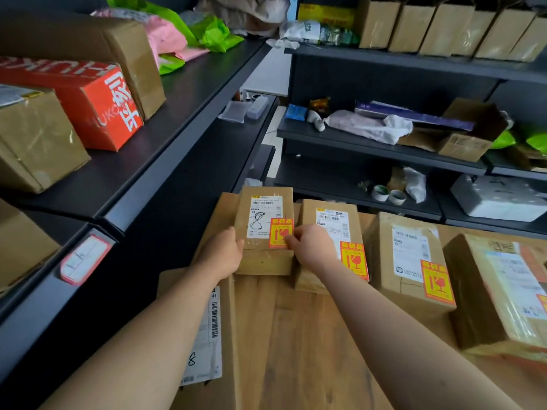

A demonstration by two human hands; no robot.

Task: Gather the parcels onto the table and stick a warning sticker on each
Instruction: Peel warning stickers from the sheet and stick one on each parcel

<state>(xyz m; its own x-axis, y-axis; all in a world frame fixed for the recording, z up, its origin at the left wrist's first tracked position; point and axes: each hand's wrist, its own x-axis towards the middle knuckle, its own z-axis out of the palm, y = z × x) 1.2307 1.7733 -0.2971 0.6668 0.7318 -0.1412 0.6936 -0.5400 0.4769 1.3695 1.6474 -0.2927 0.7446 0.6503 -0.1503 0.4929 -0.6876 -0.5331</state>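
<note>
Left hand (pixel 225 250) grips the far-left parcel (pixel 260 261), fingers curled round its side. Right hand (pixel 309 245) pinches the red warning sticker (pixel 278 230) on its top.

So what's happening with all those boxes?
A person is putting warning stickers on parcels on the wooden table. The left hand grips the side of the small box to steady it. The right hand pinches the edge of an orange sticker lying on that box's top, beside its white label. The next box to the right and the third box already carry their stickers.
</note>
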